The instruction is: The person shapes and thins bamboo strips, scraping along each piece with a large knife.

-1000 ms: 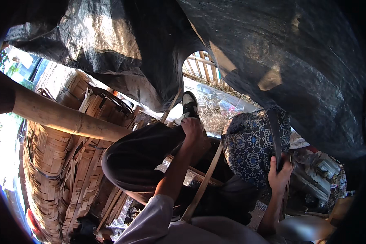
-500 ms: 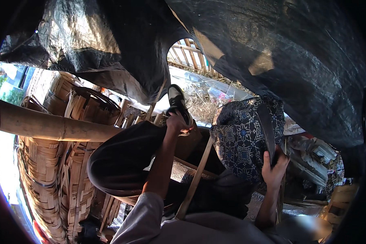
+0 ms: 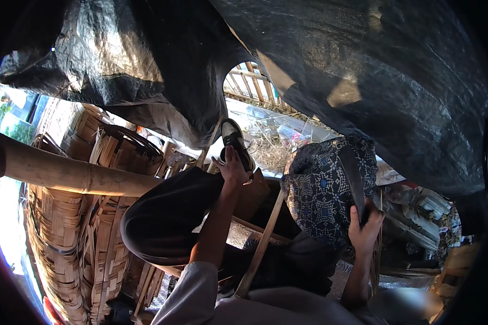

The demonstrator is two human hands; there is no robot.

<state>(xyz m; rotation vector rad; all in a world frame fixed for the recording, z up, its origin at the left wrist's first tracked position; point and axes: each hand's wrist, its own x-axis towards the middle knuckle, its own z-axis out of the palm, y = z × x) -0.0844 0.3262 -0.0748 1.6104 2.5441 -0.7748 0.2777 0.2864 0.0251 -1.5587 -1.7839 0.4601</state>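
Note:
My left hand point(image 3: 233, 169) is over a dark sneaker with a pale toe point(image 3: 231, 130), its fingers stretched out and apart. I see nothing held in it. My right hand point(image 3: 366, 226) grips a large knife by its hidden handle. The knife's broad dark blade point(image 3: 352, 176) points up and away, lying in front of a blue-and-white patterned cloth point(image 3: 322, 189) draped over my right knee. Between my arms a bamboo strip point(image 3: 261, 244) slants from my body toward the cloth. My left knee, in dark trousers point(image 3: 168, 214), is bent.
Tall woven bamboo baskets point(image 3: 54, 238) stand at the left, behind a thick bamboo pole point(image 3: 87, 179). Black plastic sheeting point(image 3: 363, 65) hangs across the top. Crumpled clear plastic point(image 3: 417, 216) lies at the right. Beyond my foot are dry grass and a bamboo fence point(image 3: 252, 81).
My left hand has opened from a closed grip beside the shoe, its fingers now extended over it. The right hand still holds the knife against the cloth. The view has shifted slightly.

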